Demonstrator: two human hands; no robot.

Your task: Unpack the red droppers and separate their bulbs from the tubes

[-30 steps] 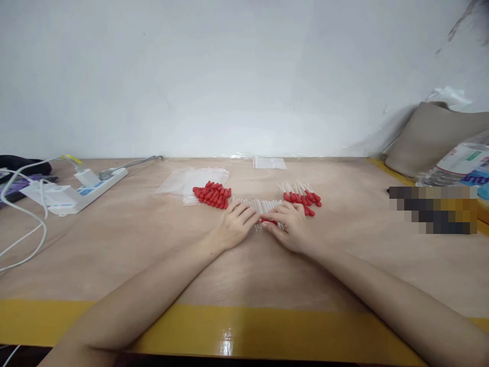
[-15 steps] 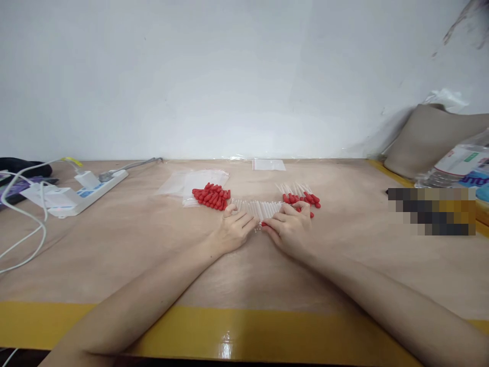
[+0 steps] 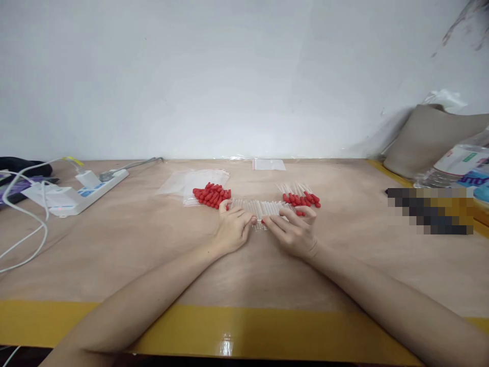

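Note:
In front of me lies a row of clear, thin dropper tubes [image 3: 262, 209], side by side. My left hand [image 3: 234, 228] is closed at the near edge of the row, pinching the end of a dropper tube between thumb and finger. Facing it, my right hand [image 3: 293, 232] pinches a small red rubber bulb [image 3: 263, 220], mostly covered by the fingertips, at the tube's other end. Several loose red bulbs [image 3: 212, 195] are heaped beyond my left hand. Past my right hand lie several droppers [image 3: 300, 196], clear pointed tubes with red bulbs on them.
Clear zip bags [image 3: 187, 182] lie under and behind the loose bulbs. A white packet [image 3: 269, 164] rests by the wall. At left is a power strip [image 3: 103, 188] with cables. A water bottle [image 3: 456, 163] and a blurred-out object [image 3: 431, 211] are at right.
My hands have shifted slightly; the right hand's fingers have spread and lifted a little, the fingertips still at the red bulb. A short piece of tube now shows between the two hands.

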